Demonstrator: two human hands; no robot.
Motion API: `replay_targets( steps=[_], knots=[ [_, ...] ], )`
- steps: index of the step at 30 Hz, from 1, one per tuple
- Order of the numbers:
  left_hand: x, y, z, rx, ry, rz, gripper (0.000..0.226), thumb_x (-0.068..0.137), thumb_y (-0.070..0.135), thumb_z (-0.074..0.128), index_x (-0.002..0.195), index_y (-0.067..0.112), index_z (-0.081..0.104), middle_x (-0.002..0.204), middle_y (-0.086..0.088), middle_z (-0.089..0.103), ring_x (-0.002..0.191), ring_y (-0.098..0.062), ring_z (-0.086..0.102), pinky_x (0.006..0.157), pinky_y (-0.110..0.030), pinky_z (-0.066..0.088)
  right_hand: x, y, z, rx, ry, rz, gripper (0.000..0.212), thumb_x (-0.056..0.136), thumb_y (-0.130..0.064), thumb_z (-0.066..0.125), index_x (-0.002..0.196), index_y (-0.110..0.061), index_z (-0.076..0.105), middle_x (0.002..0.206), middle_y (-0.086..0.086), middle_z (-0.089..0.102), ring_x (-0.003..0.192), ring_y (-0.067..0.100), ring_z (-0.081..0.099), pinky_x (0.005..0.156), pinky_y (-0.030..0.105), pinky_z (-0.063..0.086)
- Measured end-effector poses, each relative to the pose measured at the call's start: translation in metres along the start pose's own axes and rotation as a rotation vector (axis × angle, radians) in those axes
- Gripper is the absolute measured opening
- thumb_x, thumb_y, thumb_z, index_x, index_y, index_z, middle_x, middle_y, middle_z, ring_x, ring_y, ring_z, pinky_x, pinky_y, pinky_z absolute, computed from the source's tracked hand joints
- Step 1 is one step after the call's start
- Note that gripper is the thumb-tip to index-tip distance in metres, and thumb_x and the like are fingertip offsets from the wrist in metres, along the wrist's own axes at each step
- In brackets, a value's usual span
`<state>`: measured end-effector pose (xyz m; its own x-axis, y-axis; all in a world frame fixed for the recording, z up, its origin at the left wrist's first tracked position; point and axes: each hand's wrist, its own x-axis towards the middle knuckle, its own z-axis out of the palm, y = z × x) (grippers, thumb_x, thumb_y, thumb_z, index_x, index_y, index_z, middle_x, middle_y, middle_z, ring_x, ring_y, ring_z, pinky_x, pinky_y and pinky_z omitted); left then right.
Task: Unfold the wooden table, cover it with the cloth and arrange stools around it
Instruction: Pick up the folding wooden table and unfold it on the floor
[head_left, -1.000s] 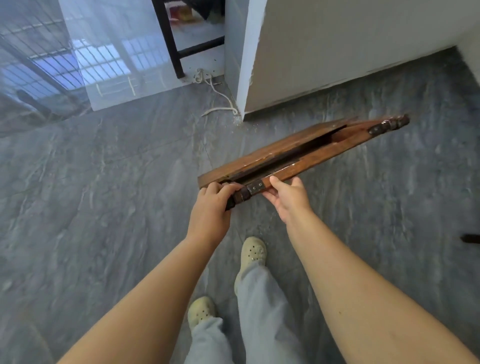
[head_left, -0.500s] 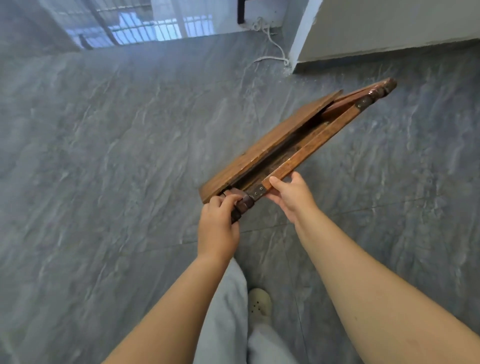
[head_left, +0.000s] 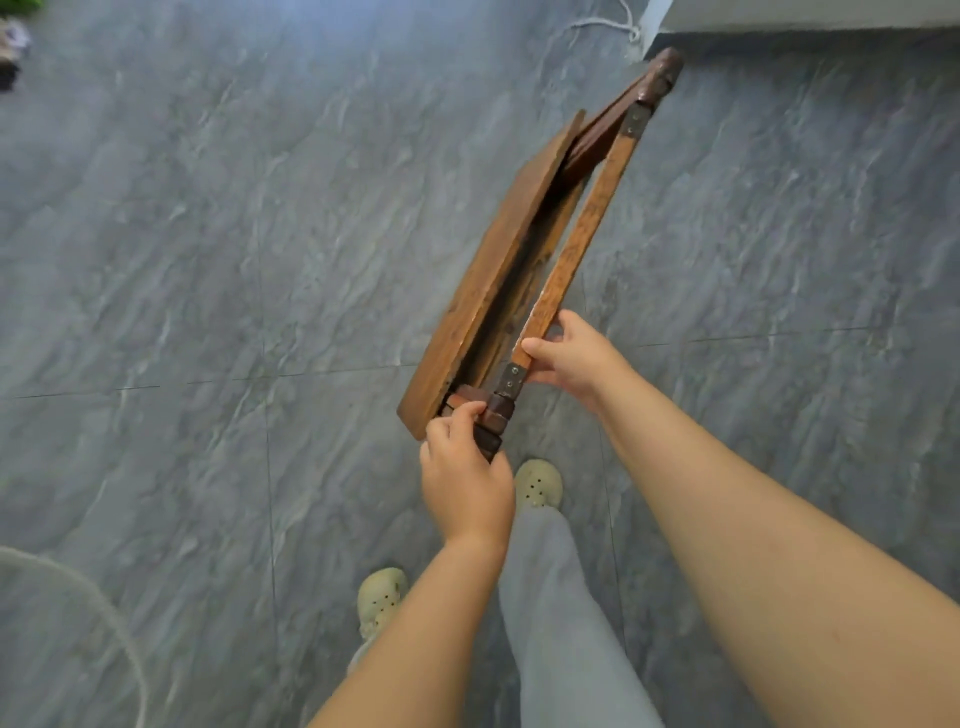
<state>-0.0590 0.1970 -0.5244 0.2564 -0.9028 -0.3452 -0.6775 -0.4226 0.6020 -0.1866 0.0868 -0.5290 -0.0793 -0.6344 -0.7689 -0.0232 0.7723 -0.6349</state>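
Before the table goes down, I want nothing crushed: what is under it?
Bare grey floor shows below the table on every side, and one shoe stands just by its near end. The strip of floor straight behind the boards is covered, so I cannot tell there.

Floor: grey marble-veined tiles (head_left: 208, 260) with a soft sheen, spreading all round and beneath the grip.
Seams: thin dark grout lines (head_left: 267, 493), crossing left of the grip.
Wall: pale base (head_left: 805, 13), far beyond the grip, rightward.
Cord: white (head_left: 602, 21), on the floor at the wall's corner.
Near left: pale curved edge (head_left: 104, 608), unidentifiable.
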Motion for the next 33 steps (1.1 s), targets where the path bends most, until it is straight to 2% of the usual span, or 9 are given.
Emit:
replay_targets(
  steps=[3, 7, 10, 14, 20, 24, 28, 30, 33],
  knots=[
    [-0.033, -0.029, -0.014, -0.043, 0.001, -0.071, 0.044, 0.074, 0.011, 0.068, 0.113, 0.028, 0.056, 0.108, 0.003, 0.053, 0.098, -0.019, 0.050, 0.073, -0.025, 0.038, -0.028, 0.017, 0.028, -0.131, -0.058, 0.009, 0.037, 0.093, -0.002, 0.054, 0.128, -0.003, 0.043, 0.114, 0.024, 0.062, 0.098, 0.032, 0.066, 0.084, 0.048, 0.056],
    [-0.078, -0.073, -0.039, -0.107, -0.047, -0.139, 0.042, 0.073, 0.020, 0.073, 0.109, 0.029, 0.052, 0.110, 0.006, 0.049, 0.098, -0.016, 0.051, 0.074, -0.026, 0.041, -0.072, 0.045, 0.066, -0.179, -0.140, 0.006, 0.042, 0.093, -0.001, 0.055, 0.132, -0.009, 0.045, 0.102, 0.013, 0.065, 0.090, 0.023, 0.068, 0.078, 0.039, 0.059],
    [-0.109, -0.105, -0.057, -0.101, -0.075, -0.174, 0.041, 0.073, 0.024, 0.074, 0.105, 0.028, 0.050, 0.108, 0.008, 0.050, 0.098, -0.014, 0.051, 0.072, -0.024, 0.038, -0.104, 0.066, 0.099, -0.250, -0.181, 0.008, 0.045, 0.092, -0.001, 0.055, 0.135, -0.011, 0.044, 0.103, 0.015, 0.064, 0.088, 0.022, 0.068, 0.071, 0.032, 0.060],
    [-0.145, -0.142, -0.069, -0.145, -0.060, -0.198, 0.043, 0.069, 0.028, 0.078, 0.097, 0.034, 0.045, 0.099, 0.016, 0.046, 0.093, -0.014, 0.055, 0.074, -0.032, 0.049, -0.134, 0.095, 0.127, -0.311, -0.263, -0.004, 0.045, 0.092, -0.002, 0.056, 0.135, -0.012, 0.045, 0.106, 0.018, 0.063, 0.093, 0.023, 0.066, 0.073, 0.031, 0.060],
    [-0.173, -0.156, -0.065, -0.196, -0.048, -0.247, 0.049, 0.069, 0.033, 0.078, 0.094, 0.045, 0.038, 0.099, 0.017, 0.046, 0.090, -0.008, 0.056, 0.070, -0.033, 0.052, -0.146, 0.112, 0.133, -0.396, -0.353, -0.007, 0.047, 0.093, -0.004, 0.055, 0.137, -0.018, 0.046, 0.111, 0.017, 0.065, 0.099, 0.024, 0.067, 0.071, 0.025, 0.059],
    [-0.177, -0.159, -0.059, -0.209, -0.024, -0.250, 0.045, 0.069, 0.035, 0.078, 0.100, 0.037, 0.045, 0.102, 0.016, 0.048, 0.092, -0.007, 0.055, 0.072, -0.030, 0.051, -0.144, 0.115, 0.129, -0.364, -0.395, -0.013, 0.046, 0.094, -0.003, 0.054, 0.136, -0.019, 0.047, 0.106, 0.012, 0.066, 0.091, 0.016, 0.067, 0.068, 0.022, 0.058],
    [-0.179, -0.158, -0.050, -0.211, -0.025, -0.236, 0.046, 0.069, 0.037, 0.078, 0.101, 0.038, 0.044, 0.105, 0.017, 0.048, 0.094, -0.006, 0.056, 0.074, -0.029, 0.052, -0.144, 0.116, 0.121, -0.354, -0.378, -0.024, 0.044, 0.094, -0.003, 0.054, 0.135, -0.019, 0.049, 0.102, 0.009, 0.066, 0.082, 0.010, 0.068, 0.063, 0.018, 0.055],
    [-0.180, -0.156, -0.046, -0.216, -0.031, -0.220, 0.046, 0.069, 0.038, 0.078, 0.101, 0.039, 0.045, 0.104, 0.018, 0.048, 0.094, -0.006, 0.056, 0.074, -0.028, 0.052, -0.143, 0.116, 0.117, -0.378, -0.371, -0.033, 0.045, 0.094, -0.004, 0.054, 0.136, -0.019, 0.048, 0.107, 0.013, 0.066, 0.087, 0.013, 0.068, 0.065, 0.020, 0.056],
    [-0.181, -0.155, -0.041, -0.203, -0.027, -0.201, 0.047, 0.068, 0.038, 0.079, 0.100, 0.041, 0.044, 0.102, 0.019, 0.047, 0.093, -0.007, 0.056, 0.073, -0.030, 0.052, -0.137, 0.108, 0.107, -0.510, -0.436, -0.033, 0.036, 0.095, -0.016, 0.054, 0.131, -0.021, 0.052, 0.112, 0.009, 0.067, 0.098, 0.017, 0.068, 0.080, 0.028, 0.058]
  ],
)
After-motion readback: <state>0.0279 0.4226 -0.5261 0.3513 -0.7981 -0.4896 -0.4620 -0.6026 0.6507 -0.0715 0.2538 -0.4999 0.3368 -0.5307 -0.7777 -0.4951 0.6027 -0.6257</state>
